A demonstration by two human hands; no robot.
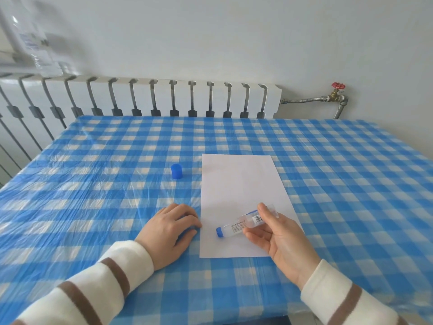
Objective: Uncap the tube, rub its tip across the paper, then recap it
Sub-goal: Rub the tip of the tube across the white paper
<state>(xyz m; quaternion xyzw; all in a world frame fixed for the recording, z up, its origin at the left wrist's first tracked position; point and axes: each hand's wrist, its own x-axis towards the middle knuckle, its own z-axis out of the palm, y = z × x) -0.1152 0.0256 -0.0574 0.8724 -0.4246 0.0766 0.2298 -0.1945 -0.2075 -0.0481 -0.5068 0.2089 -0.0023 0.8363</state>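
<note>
One step is looking finished in the head view: the blue cap [177, 171] is standing by itself on the checked counter [339, 174], well apart from the tube [243, 224] and left of the paper [239, 184]. The right hand [278, 235] is pinching the clear tube between thumb and fingers, its blue tip pointing left and sitting low over the sheet's near part, while the left hand [171, 228] is resting on the counter just beside the paper's edge, fingers loosely curled and holding nothing. Rubbing seems to be either underway or about to begin, though no mark is showing, and recapping is waiting.
</note>
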